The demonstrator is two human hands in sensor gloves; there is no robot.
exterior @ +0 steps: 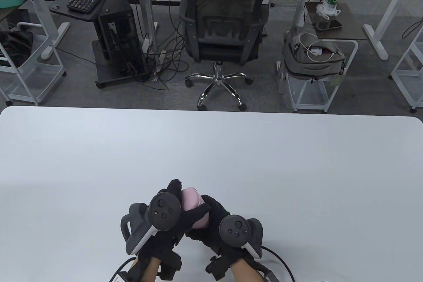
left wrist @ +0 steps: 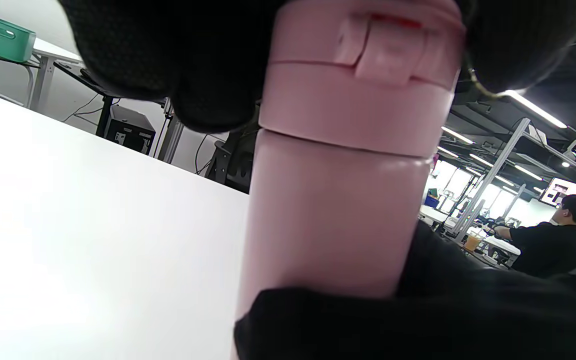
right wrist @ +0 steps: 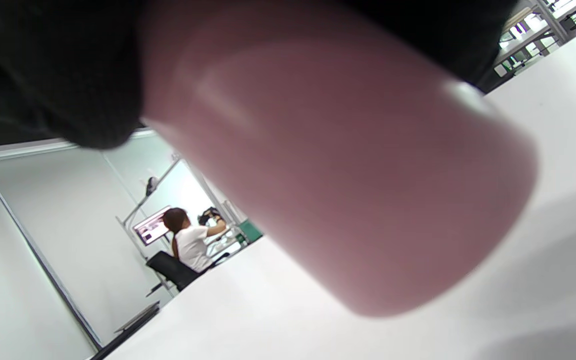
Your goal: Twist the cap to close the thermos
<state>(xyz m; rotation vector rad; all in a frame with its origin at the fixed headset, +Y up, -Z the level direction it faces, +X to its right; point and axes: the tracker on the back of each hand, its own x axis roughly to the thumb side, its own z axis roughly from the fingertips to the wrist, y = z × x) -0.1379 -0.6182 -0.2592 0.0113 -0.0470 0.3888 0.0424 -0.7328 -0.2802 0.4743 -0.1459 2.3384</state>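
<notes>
My 2 hands are together on the pink thermos (exterior: pixel 193 203), and the split of work looks deliberate. My left hand (exterior: pixel 163 216) sits on top: in the left wrist view its gloved fingers (left wrist: pixel 168 60) wrap the cap (left wrist: pixel 363 90) from above and on both sides, which is the grip I would want for turning it. My right hand (exterior: pixel 216 221) holds the body (left wrist: pixel 338 220) lower down, its dark glove crossing the bottom of the left wrist view, so the bottle has something to brace against while the cap is twisted. The right wrist view shows the thermos body (right wrist: pixel 348 165) tilted, with its base lifted off the desk (exterior: pixel 211 149); I judge it is held in the air between the hands, just in front of me, not standing. That makes both hands carry it, so neither can let go without the other taking the load. The seam between cap and body reads as a thin, even line with no thread showing, so I take the cap to be seated and mostly turned on, though I cannot tell whether it is tight. A flip latch (left wrist: pixel 385 47) faces the left wrist camera, with a red mark above it. Beyond the hands the white desk stretches away; past its far edge stands an office chair (exterior: pixel 224 20) with someone seated.
</notes>
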